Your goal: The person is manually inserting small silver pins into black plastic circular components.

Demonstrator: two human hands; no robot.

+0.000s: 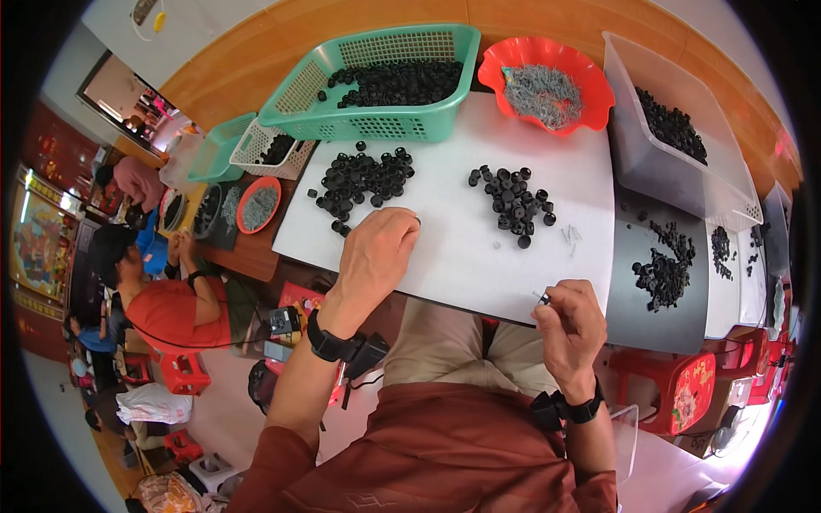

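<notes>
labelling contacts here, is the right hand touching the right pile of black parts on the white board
Apart; the head view shows bare white board between the right hand and that pile.

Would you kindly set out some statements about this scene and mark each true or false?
1. The wavy-rimmed red plastic bowl holds thin grey pieces: true.
2. The green perforated plastic basket holds small black parts: true.
3. That basket stands right of the bowl: false; it stands left.
4. The bare right hand pinches a small black-and-pale piece: true.
5. The right hand is the one nearer the basket: false; the bare left hand is nearer.
</notes>
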